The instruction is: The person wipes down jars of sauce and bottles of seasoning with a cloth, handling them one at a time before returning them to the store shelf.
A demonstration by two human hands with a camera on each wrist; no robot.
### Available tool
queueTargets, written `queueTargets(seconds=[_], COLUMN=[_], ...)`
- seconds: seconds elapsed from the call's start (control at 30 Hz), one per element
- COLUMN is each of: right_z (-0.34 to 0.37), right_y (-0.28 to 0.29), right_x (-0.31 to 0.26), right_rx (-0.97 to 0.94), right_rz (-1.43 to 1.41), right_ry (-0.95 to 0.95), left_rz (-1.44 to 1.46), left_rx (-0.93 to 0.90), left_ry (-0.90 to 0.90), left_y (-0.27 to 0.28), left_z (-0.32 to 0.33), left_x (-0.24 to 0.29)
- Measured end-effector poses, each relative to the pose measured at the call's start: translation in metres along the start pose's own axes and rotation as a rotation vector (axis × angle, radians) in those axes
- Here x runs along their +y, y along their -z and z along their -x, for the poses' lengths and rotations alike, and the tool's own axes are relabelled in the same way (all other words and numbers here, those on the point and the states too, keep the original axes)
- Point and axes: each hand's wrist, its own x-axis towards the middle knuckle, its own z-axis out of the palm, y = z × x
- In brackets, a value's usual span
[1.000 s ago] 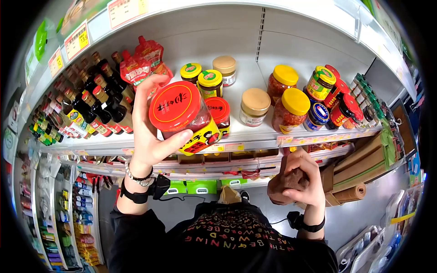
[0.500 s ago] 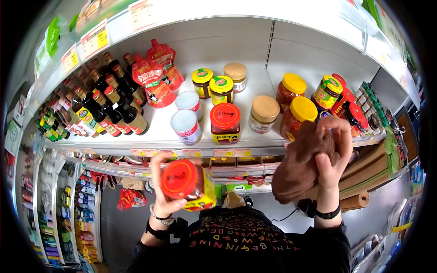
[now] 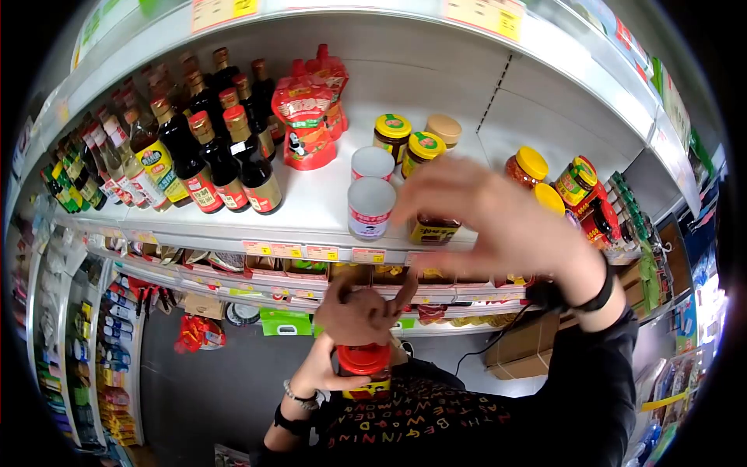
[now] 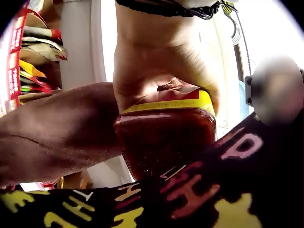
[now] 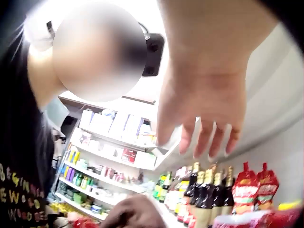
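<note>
Low by the shirt, my left hand [image 3: 317, 367] grips a squarish glass jar [image 3: 366, 379] with a red lid and yellow label; its dark red contents show in the left wrist view. A soft brown cloth [image 3: 354, 317] bunches against this hand, just beyond the red lid. My right hand [image 3: 506, 222], blurred, reaches over the front of the shelf with fingers spread and nothing held. It overlaps another yellow-labelled jar [image 3: 433, 230], whose top it hides. Left of its fingertips stand two pale-lidded cans [image 3: 369, 208], one behind the other.
Dark sauce bottles [image 3: 253, 167] and red pouches [image 3: 307, 124] stand on the shelf [image 3: 315, 210] to the left. Yellow-lidded jars [image 3: 531, 163] stand to the right. An upper shelf edge [image 3: 373, 9] overhangs. Cardboard boxes [image 3: 521, 346] sit low at the right.
My left hand has lowered the jar from the shelf front to my body. The brown cloth has passed from my right hand to beside my left; the right hand has swung left over the shelf.
</note>
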Motion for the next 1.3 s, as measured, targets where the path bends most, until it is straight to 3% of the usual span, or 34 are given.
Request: queueTargets(seconds=[0.1,0.17,0.27,0.3,0.4,0.47,0.57,0.67,1.0,1.2,1.3], right_z=[-0.008,-0.012,-0.037,-0.045,-0.069,-0.072,-0.078,-0.076,-0.055,-0.046,-0.039], right_y=[0.017,0.013,0.017,0.019,0.013,-0.004,-0.028,-0.032,-0.036,-0.018,0.006], right_x=[0.046,0.096,0.126,0.147,0.169,0.169,0.164,0.176,0.212,0.220,0.187], right_rx=[-0.243,-0.291,-0.325,-0.342,-0.449,-0.503,-0.735,-0.797,-0.678,-0.719,-0.313], right_rz=[0.344,0.513,0.521,0.367,0.279,0.347,0.730,0.622,0.702,0.741,0.673], right_ry=[-0.195,-0.159,-0.287,-0.327,-0.189,-0.217,-0.294,-0.369,-0.452,-0.580,-0.579], left_rz=[0.090,0.022,-0.124,-0.102,-0.178,-0.180,-0.196,-0.180,-0.244,-0.318,-0.292], left_rx=[0.126,0.220,0.387,0.411,0.461,0.492,0.617,0.543,0.412,0.334,0.413], left_ry=[0.049,0.035,0.030,0.077,0.121,0.128,0.060,0.181,0.158,0.161,0.057], left_y=[0.012,0.016,0.020,0.019,0.024,0.023,0.021,0.027,0.037,0.046,0.042], left_z=[0.033,0.051,0.083,0.085,0.091,0.090,0.088,0.093,0.081,0.085,0.081], left_x=[-0.008,-0.008,-0.016,-0.008,-0.002,-0.001,-0.004,-0.012,-0.004,0.002,0.008])
